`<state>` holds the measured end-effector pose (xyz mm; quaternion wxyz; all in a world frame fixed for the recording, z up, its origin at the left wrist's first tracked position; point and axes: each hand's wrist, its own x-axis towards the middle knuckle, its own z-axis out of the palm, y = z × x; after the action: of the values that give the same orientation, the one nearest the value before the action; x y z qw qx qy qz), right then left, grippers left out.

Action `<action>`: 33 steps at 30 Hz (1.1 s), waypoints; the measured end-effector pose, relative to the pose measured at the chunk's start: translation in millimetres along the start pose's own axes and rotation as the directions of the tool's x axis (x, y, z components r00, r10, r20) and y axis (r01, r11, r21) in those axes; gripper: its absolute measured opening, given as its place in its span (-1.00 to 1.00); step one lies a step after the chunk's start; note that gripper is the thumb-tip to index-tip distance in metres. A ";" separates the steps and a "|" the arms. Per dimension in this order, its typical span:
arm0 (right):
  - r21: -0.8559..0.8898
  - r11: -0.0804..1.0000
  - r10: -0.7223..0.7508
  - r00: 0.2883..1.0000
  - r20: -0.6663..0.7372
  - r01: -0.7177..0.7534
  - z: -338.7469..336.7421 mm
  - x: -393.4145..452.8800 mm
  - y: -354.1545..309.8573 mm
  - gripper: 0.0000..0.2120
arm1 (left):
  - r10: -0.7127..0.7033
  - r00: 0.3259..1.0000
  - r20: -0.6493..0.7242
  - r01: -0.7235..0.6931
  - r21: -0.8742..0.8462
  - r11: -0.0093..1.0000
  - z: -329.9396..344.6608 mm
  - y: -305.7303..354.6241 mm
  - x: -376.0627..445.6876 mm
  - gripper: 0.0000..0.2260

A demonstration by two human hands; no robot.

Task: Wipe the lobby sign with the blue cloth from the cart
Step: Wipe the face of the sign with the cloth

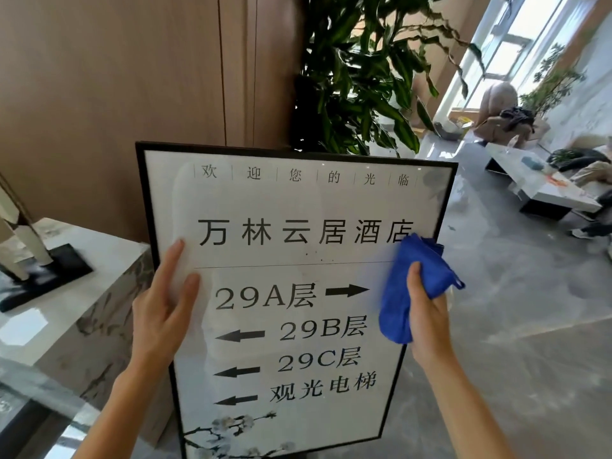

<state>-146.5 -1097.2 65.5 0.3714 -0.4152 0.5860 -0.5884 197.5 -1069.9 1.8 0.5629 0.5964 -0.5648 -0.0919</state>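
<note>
The lobby sign [298,207], a white board in a thin black frame with black lettering and arrows, stands upright in front of me. My left hand [162,306] lies flat on its left edge, fingers spread over the frame and glass. My right hand [427,316] grips the bunched blue cloth [410,286] and presses it against the sign's right side, beside the upper arrow. A few small dark specks show on the glass near the dividing line. No cart is in view.
A marble-topped counter [76,293] with a black-based ornament [39,273] stands at left. A tall leafy plant [361,77] rises behind the sign against a wood-panelled wall. At right, grey polished floor [513,293], a low white table [543,183] and seated clutter by windows.
</note>
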 end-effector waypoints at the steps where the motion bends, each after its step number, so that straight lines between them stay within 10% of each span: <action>1: -0.025 0.997 -0.073 0.997 -0.021 0.072 6.6 4.0 1.6 -0.72 | -0.002 1.000 -0.003 0.002 0.006 1.000 0.6 -0.9 -0.2 -0.59; 8: -0.239 0.792 -0.605 0.775 -0.181 0.562 25.4 29.0 23.5 -0.45 | -0.042 0.998 -0.039 0.043 0.016 0.999 4.2 -13.7 -1.9 -0.55; 33: -0.637 0.346 -0.758 0.605 0.244 0.689 159.1 -27.0 36.6 -0.50 | -0.037 0.996 -0.078 0.031 -0.081 0.996 10.2 0.7 -4.0 -0.61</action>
<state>9.0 -1134.3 22.5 -0.1344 -0.7061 0.5278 -0.4526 188.1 -1072.3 -3.3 0.6064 0.5863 -0.5277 -0.1002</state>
